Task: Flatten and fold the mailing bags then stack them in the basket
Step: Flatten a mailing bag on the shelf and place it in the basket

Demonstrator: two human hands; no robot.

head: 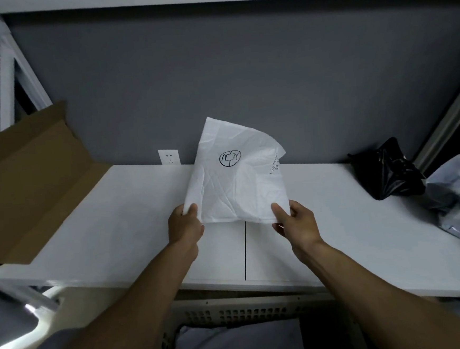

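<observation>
Mailing bag [237, 173] held above table [122, 224]; left hand [186, 224] fingers, right hand [296, 221] fingers pinch lower corners.

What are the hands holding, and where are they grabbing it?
Both hands hold one white mailing bag above the table. The left hand pinches its bottom left corner, and the right hand pinches its bottom right corner.

A flat white table top [117, 224], split by a thin dark seam [245, 250], stands against a plain grey wall [216, 79]. An open brown cardboard box [31, 176] rests on its left end. A white wall socket [169, 157] sits just above the table's far edge.
</observation>
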